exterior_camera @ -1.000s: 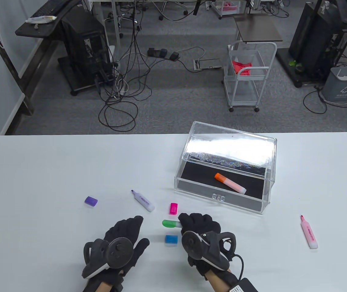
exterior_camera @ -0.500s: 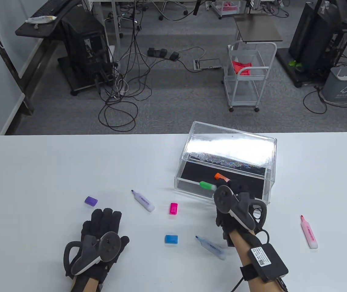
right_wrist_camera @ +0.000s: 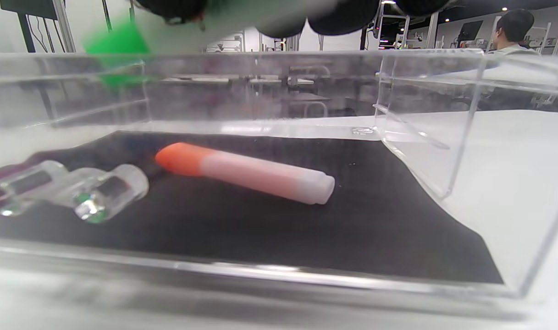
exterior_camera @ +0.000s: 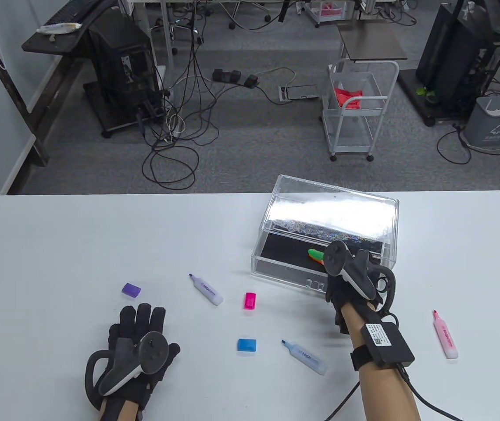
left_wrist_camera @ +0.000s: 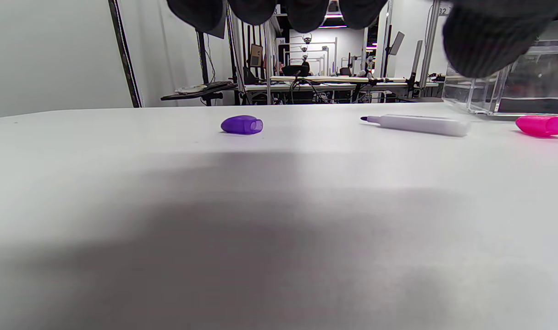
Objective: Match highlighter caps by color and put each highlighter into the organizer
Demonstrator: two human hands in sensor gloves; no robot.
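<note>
My right hand reaches into the clear organizer and grips the green-capped highlighter, which shows blurred at the top of the right wrist view. Under it, the orange-capped highlighter lies on the organizer's black floor. My left hand rests flat on the table with straight fingers and holds nothing. Just beyond it lie the purple cap and the uncapped purple highlighter. The pink cap, blue cap, uncapped blue highlighter and uncapped pink highlighter lie loose on the table.
The organizer's clear lid stands raised at the back, and a clear handle sits on its front wall. Beyond the table's far edge are a white cart and cables on the floor.
My right hand lifted the green highlighter from near the blue cap and carried it up and right into the organizer, uncovering the blue highlighter. My left hand slid back and left.
</note>
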